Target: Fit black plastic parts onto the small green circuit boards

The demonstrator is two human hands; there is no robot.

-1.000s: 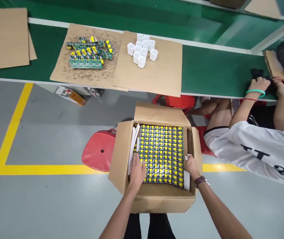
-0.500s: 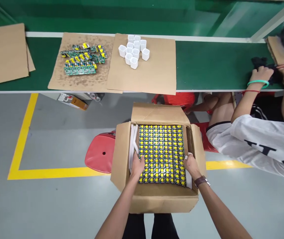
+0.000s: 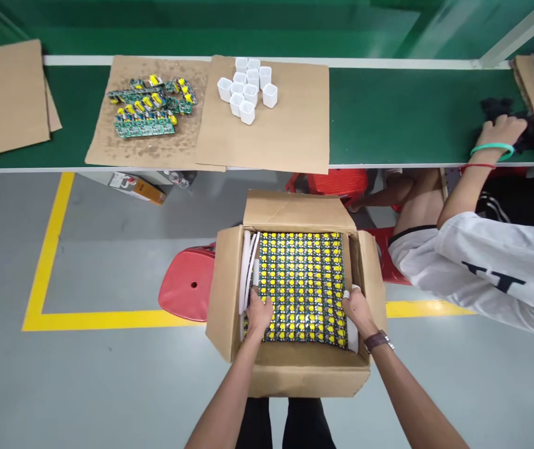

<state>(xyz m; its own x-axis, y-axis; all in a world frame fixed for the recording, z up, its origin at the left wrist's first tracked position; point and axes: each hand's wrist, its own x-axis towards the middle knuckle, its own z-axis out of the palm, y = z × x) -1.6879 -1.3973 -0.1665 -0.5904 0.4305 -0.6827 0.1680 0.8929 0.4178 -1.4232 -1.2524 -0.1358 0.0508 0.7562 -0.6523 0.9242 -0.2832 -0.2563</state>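
Lying flat in tight, even rows inside an open brown cardboard carton (image 3: 309, 381): a near-square block of green circuit boards topped with yellow components (image 3: 302, 274). At the near part of its left edge, the left hand (image 3: 260, 312), thumb uppermost, just beside some long white foam-like strips (image 3: 245, 262); opposite, at the right edge, the right hand (image 3: 358, 310), curled inward above a white side piece (image 3: 352, 337). With fingertips hidden on both sides, impossible to tell whether gripping or merely resting. For good handling, press on the edges only, never on the yellow components; match the pressure left and right; hold the rows level to avoid bowing or scraping against the carton walls; mind the loose strips near the left fingers, and watch the unsupported-looking far end for sagging. Just left of the carton, a red stool seat (image 3: 187, 284). Beyond, on the green bench (image 3: 417, 118): loose green boards with yellow parts (image 3: 144, 128) on a stained brown cardboard sheet (image 3: 121, 151), then small white square-mouthed cups (image 3: 247, 112) on a plain brown sheet (image 3: 286, 146). Far right, a co-worker's hand (image 3: 501, 133), turquoise band (image 3: 494, 148) at the wrist.
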